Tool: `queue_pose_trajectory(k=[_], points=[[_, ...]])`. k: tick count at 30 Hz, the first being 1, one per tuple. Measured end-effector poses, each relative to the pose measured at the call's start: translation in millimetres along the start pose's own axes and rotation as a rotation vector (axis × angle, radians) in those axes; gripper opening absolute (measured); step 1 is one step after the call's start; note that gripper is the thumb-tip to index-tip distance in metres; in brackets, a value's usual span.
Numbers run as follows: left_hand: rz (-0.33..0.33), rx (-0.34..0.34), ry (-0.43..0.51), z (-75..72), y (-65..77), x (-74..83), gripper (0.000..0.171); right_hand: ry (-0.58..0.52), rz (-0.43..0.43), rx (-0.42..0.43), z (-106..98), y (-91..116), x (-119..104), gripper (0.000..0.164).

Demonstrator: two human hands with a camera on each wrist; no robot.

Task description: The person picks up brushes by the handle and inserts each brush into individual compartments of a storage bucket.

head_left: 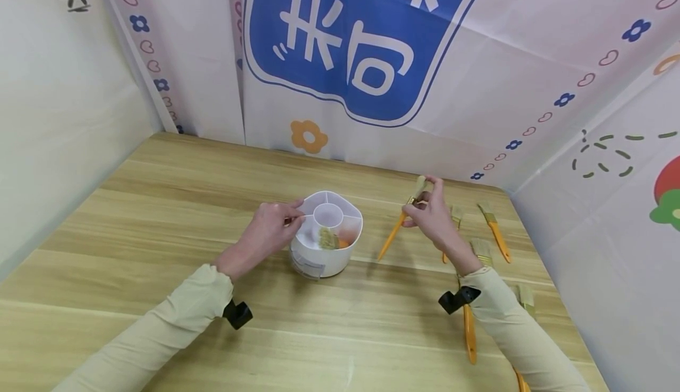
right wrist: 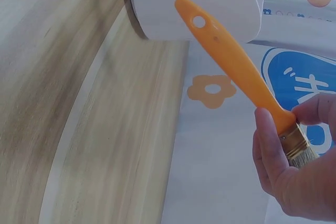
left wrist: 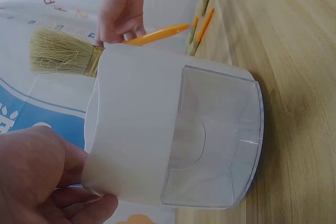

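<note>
A white round desk organizer point(head_left: 336, 260) with several compartments and a clear front drawer point(left wrist: 215, 140) stands on the table. My left hand point(head_left: 267, 229) pinches its rim at the left side. One paintbrush point(head_left: 328, 238) stands in a front compartment, bristles up; its lower part is hidden by the wall. To the right of the organizer, my right hand point(head_left: 434, 218) holds another paintbrush point(right wrist: 231, 56) near its metal band. That brush is tilted, bristles up, with the orange handle pointing down and left, apart from the organizer in the head view.
Several more paintbrushes lie on the right of the wooden table point(head_left: 159, 215), among them one at the far right point(head_left: 498, 239) and one near the right forearm point(head_left: 470, 333). A printed backdrop point(head_left: 467, 73) rises behind the table, with white sheets at both sides.
</note>
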State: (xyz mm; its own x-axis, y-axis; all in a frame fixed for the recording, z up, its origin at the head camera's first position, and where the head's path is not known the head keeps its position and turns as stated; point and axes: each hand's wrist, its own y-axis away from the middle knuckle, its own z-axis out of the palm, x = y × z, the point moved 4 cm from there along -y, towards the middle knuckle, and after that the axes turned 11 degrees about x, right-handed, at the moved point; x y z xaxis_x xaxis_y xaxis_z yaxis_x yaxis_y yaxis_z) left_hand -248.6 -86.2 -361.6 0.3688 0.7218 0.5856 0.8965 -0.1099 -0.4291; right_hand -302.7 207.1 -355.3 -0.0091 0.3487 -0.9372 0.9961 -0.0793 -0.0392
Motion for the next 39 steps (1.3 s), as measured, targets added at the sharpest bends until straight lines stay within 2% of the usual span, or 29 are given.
queue_pose_trajectory(k=[10,18,39], points=[[0.051,0.038,0.011,-0.1,-0.7,0.9,0.017,-0.025,-0.024,0.002,2.6,3.6,-7.3,0.076],[0.044,0.028,0.013,0.2,-0.4,0.3,0.016,-0.075,-0.039,0.011,5.7,4.9,-12.2,0.075],[0.035,0.015,0.024,-0.1,0.2,0.4,0.017,-0.111,-0.046,0.027,10.2,6.9,-20.7,0.075]])
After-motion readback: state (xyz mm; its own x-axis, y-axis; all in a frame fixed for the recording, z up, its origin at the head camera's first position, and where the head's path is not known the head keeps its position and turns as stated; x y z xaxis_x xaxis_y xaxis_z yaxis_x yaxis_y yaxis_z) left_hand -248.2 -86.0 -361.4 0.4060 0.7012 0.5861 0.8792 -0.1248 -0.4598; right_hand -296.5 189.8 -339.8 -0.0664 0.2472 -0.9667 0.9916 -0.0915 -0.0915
